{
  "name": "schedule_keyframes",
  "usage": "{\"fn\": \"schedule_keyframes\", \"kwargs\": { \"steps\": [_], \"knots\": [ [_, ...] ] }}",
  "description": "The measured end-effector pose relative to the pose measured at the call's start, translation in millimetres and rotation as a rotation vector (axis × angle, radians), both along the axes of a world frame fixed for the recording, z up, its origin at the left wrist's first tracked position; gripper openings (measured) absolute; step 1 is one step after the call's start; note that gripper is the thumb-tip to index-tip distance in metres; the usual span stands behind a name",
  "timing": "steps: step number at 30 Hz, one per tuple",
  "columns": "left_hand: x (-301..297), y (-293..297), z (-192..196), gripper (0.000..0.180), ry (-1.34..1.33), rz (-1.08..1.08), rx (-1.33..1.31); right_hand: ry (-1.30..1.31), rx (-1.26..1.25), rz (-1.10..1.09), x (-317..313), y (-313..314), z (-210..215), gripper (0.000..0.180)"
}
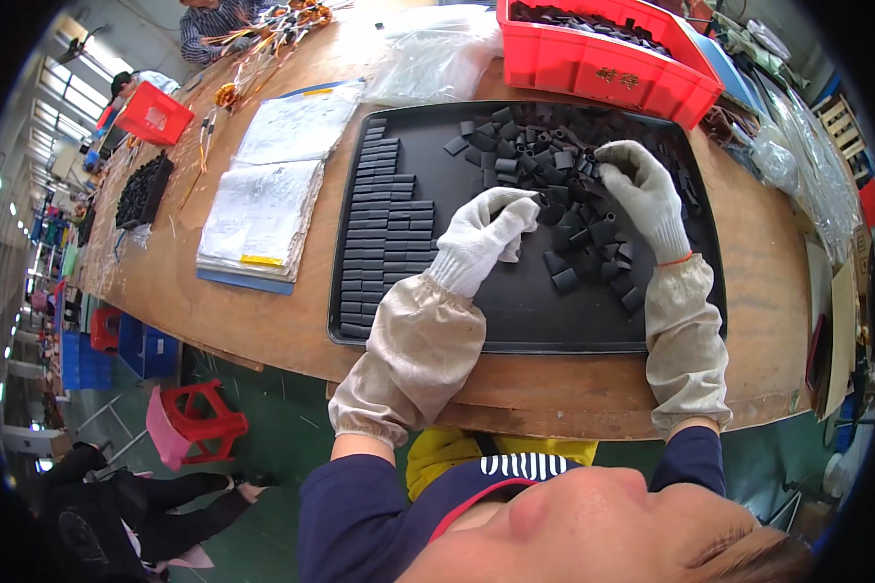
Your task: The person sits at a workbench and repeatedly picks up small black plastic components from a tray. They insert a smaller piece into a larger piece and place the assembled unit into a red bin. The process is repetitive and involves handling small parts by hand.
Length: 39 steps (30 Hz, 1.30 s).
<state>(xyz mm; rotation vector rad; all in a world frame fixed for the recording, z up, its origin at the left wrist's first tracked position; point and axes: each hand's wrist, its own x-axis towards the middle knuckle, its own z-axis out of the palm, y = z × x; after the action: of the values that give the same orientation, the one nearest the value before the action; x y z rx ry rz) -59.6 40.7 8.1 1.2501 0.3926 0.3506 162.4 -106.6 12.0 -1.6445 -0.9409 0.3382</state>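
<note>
Both my hands wear white knit gloves and work over a black tray (574, 335) on the wooden table. My left hand (486, 233) is closed at the near side of a loose pile of short black tubes (554, 175). Its fingers are pressed together, and what they hold, if anything, is hidden. At the pile's right side, my right hand (647, 194) has its thumb and fingers curled in a pinch around a short black tube (590, 163). Along the tray's left side, more black tubes (389, 219) lie flat in neat columns.
A red bin (603, 73) of black pieces stands behind the tray. Left of the tray lie paper sheets on a blue clipboard (253, 214); clear plastic bags (437, 58) lie beyond. A black crate (144, 189) is farther left. Another person (219, 24) handles wired coils at the far end.
</note>
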Motion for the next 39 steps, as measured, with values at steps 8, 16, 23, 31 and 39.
{"fn": "schedule_keyframes", "kwargs": {
  "steps": [8,16,23,31,39],
  "knots": [
    [2,-2,0,0.032,0.066,0.001,0.112,0.321,0.112,0.322,-58,8,0,0.019],
    [2,-3,2,0.035,0.158,-0.013,0.245,0.163,0.157,0.303,-56,8,-3,0.015],
    [0,-2,3,0.036,0.148,-0.064,0.264,0.141,0.089,0.245,-61,9,2,0.013],
    [2,0,-2,0.033,0.128,-0.028,0.165,-0.008,0.044,0.307,-60,7,3,0.020],
    [2,-2,3,0.037,0.139,-0.079,0.203,-0.314,0.032,0.259,-61,9,3,0.026]
  ]
}}
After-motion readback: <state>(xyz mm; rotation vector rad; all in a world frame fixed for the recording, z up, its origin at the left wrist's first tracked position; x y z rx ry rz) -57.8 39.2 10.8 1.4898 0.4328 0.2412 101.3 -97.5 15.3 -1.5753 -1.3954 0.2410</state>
